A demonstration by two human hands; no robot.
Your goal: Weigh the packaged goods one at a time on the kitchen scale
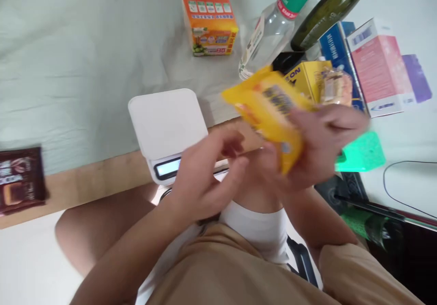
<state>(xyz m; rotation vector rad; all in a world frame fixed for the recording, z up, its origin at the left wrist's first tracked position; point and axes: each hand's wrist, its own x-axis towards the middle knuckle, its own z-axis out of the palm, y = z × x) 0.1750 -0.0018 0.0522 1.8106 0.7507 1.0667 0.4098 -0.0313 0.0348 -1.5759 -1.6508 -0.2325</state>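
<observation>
My right hand point(307, 145) is closed around a yellow snack packet point(273, 104), which is tilted and blurred by motion. To its left, my left hand point(208, 173) has its thumb and fingers apart and holds nothing. It hovers just in front of a white kitchen scale point(167, 123), covering part of the lit display point(167, 168). The scale's plate bears nothing. A dark brown snack packet point(21, 180) lies at the far left on the table's wooden edge.
An orange box point(210, 25) stands behind the scale. On the right are a clear bottle point(273, 27), a green glass bottle point(327, 13), a yellow box point(305, 77), a pink and white box point(380, 68), a blue box point(341, 54) and a bright green item point(365, 152).
</observation>
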